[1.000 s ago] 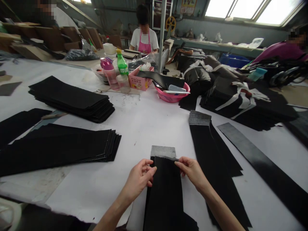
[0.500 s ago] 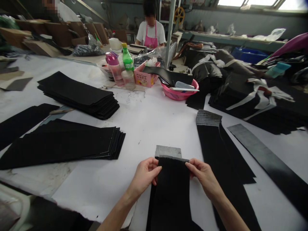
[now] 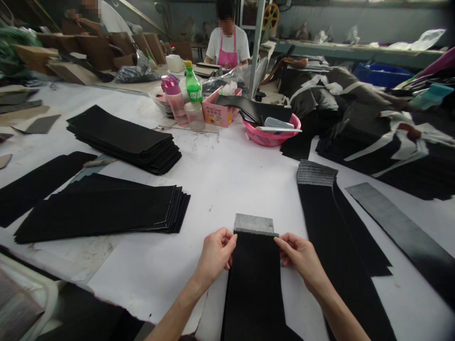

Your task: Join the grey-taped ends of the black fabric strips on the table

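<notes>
A black sheet of leather-like material (image 3: 256,279) lies in front of me with its far edge held at both corners. My left hand (image 3: 216,251) pinches the left corner between thumb and fingers. At the right corner, my right hand (image 3: 296,253) is closed the same way. Under this sheet is another piece, whose grey far strip (image 3: 254,222) sticks out beyond the held edge. Right of my hands, a fanned row of black pieces (image 3: 330,227) shows stepped grey ends. The undersides of the pinched corners are hidden.
Two stacks of black pieces, a far one (image 3: 121,137) and a nearer one (image 3: 106,208), lie on the left. Behind are a pink basin (image 3: 270,137), a pink box (image 3: 218,111) and a green bottle (image 3: 193,84). Tied black bundles (image 3: 387,156) stand right. A person in a pink apron (image 3: 227,52) sits opposite.
The held sheet's far edge now lies straighter and lines up more closely with the piece below, along the grey strip. Both hands keep their pinch. The view has shifted slightly left.
</notes>
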The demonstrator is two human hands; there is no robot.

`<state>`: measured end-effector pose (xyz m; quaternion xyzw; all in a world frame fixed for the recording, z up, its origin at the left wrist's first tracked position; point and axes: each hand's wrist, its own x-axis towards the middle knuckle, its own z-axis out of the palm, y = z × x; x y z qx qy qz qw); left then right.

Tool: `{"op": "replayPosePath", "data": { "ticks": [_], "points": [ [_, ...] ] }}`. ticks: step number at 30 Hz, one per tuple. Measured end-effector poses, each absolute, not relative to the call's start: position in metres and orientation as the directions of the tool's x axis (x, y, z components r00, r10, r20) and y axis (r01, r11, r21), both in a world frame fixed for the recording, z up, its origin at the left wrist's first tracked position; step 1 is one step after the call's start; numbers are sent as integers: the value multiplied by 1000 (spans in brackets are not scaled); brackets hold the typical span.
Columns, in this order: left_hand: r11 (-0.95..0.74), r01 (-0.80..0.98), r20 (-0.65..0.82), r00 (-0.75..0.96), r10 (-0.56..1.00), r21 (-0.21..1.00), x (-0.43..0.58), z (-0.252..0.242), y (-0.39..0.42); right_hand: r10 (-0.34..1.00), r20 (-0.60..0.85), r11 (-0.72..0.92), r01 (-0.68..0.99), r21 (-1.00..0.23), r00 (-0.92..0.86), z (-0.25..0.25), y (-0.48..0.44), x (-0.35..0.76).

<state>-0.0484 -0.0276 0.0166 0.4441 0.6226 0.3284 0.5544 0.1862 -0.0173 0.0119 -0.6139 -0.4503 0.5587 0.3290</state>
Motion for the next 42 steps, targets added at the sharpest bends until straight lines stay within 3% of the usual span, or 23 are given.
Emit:
{"op": "replayPosePath", "data": {
  "ticks": [6,15,27,42],
  "points": [
    [464,164,-469,-6,883,871,-51,11,-22,921,-388,-372,232,-899,-24,5,-14,184],
    [356,126,-368,91,925,926,-56,13,-28,918,-397,-392,233,-890,26,10,-11,174],
    [496,215,-504,-17,863,842,-47,12,-17,921,-388,-371,374,-850,31,-7,-12,183],
    [497,329,-506,-63,860,803,-45,6,-13,914,-405,-385,375,-843,27,-10,-9,183]
  ]
}}
